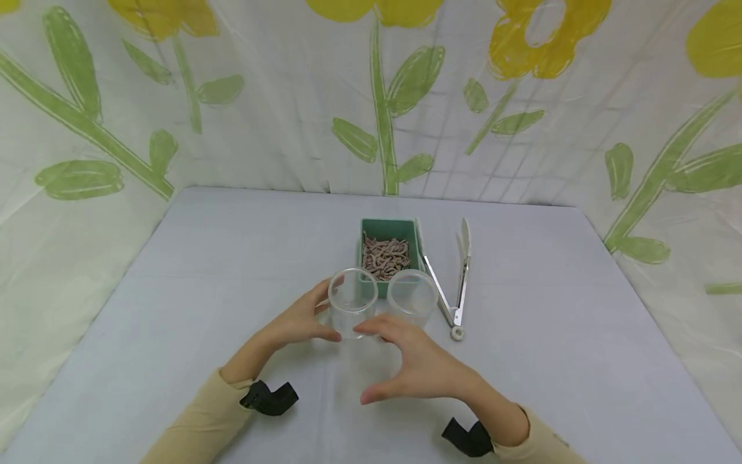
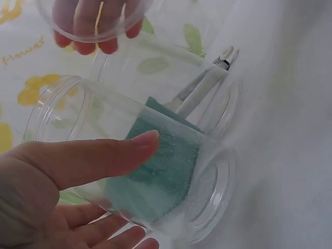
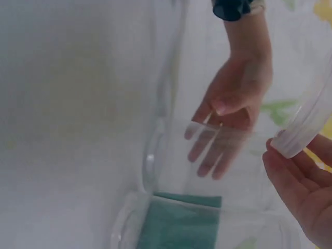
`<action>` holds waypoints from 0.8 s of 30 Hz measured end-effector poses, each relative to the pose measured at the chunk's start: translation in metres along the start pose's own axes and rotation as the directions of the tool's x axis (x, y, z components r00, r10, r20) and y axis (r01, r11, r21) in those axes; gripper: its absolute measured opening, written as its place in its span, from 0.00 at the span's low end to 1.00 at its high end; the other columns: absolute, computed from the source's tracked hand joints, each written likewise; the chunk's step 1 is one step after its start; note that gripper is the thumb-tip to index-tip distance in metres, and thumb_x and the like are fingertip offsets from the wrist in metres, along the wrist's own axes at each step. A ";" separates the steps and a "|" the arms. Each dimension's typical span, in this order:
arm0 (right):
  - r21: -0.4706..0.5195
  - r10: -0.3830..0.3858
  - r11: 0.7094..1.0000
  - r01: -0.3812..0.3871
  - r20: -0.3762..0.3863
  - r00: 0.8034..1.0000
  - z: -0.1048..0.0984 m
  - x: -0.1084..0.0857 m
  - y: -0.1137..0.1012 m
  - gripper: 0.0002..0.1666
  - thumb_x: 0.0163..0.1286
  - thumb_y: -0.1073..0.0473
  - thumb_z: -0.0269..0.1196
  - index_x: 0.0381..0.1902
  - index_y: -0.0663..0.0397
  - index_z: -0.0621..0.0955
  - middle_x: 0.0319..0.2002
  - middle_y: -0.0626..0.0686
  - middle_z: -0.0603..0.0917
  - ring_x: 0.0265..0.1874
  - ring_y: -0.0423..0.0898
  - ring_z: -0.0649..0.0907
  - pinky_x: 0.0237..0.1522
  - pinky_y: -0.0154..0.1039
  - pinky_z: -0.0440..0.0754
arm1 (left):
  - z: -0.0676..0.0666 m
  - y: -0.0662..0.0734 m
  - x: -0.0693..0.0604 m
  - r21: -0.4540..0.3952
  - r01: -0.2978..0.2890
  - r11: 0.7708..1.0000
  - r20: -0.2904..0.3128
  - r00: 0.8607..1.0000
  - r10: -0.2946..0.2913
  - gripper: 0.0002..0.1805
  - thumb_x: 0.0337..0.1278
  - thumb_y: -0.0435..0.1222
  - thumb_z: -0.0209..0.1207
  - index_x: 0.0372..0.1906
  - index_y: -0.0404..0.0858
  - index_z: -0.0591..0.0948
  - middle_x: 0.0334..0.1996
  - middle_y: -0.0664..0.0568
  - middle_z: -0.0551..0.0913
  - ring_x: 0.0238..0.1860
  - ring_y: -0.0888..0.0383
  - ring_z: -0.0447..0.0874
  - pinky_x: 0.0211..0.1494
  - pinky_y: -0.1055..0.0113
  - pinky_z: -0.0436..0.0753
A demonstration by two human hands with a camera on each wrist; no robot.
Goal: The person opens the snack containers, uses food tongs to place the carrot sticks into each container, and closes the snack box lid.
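Two clear plastic cups stand side by side in the head view, a left cup (image 1: 353, 312) and a right cup (image 1: 413, 299). My left hand (image 1: 298, 319) is beside the left cup, its thumb and fingers spread loosely around the side. In the left wrist view the straight thumb lies across that cup (image 2: 171, 124); firm contact cannot be made out. Between thumb and fingers, my right hand (image 1: 420, 367) pinches a clear round lid (image 3: 306, 124) by its rim. The lid is faint in the head view and is held apart from the cups.
Behind the cups sits a green rectangular container (image 1: 390, 227) with many brown, dried-looking strips (image 1: 385, 258). Right of it lie metal tongs (image 1: 462, 283), spread in a V with their hinge toward me. A white cloth (image 1: 261, 238) covers the table; a flower-painted curtain hangs behind.
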State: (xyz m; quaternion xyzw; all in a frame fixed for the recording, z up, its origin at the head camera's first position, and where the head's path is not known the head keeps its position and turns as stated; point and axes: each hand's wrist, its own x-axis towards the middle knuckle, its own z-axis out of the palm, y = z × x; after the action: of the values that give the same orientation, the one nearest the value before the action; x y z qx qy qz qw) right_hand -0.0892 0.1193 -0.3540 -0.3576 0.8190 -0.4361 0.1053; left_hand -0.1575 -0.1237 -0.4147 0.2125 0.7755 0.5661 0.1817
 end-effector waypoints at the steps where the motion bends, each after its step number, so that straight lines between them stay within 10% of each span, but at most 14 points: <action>1: -0.034 0.005 0.999 -0.005 0.013 1.000 0.004 0.001 0.002 0.46 0.46 0.50 0.79 0.62 0.57 0.74 0.57 0.51 0.77 0.56 0.45 0.75 0.56 0.43 0.76 | -0.001 -0.001 0.000 -0.004 0.004 1.000 0.009 1.000 -0.004 0.54 0.39 0.23 0.71 0.73 0.28 0.53 0.72 0.33 0.55 0.72 0.36 0.51 0.70 0.42 0.57; 14: -0.352 0.233 0.917 -0.187 0.092 0.968 0.037 0.016 0.023 0.49 0.41 0.45 0.81 0.59 0.60 0.76 0.55 0.52 0.76 0.52 0.48 0.78 0.54 0.43 0.76 | 0.002 -0.001 0.000 -0.010 0.016 1.000 -0.017 1.000 -0.016 0.42 0.49 0.26 0.69 0.69 0.26 0.61 0.66 0.31 0.66 0.66 0.32 0.64 0.65 0.43 0.67; 24: -0.571 0.212 0.817 -0.084 0.162 0.964 0.048 0.026 0.015 0.49 0.37 0.39 0.80 0.54 0.60 0.77 0.47 0.50 0.78 0.45 0.44 0.79 0.49 0.35 0.78 | 0.005 0.003 0.000 0.001 0.058 0.998 -0.054 0.997 -0.058 0.39 0.48 0.26 0.70 0.66 0.28 0.63 0.63 0.32 0.68 0.63 0.33 0.68 0.63 0.44 0.71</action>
State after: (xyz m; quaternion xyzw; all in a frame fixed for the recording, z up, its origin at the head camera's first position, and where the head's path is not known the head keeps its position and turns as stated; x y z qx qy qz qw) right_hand -0.0926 0.0765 -0.3913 -0.3533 0.9194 -0.1260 0.1187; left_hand -0.1547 -0.1185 -0.4138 0.1746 0.7866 0.5652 0.1769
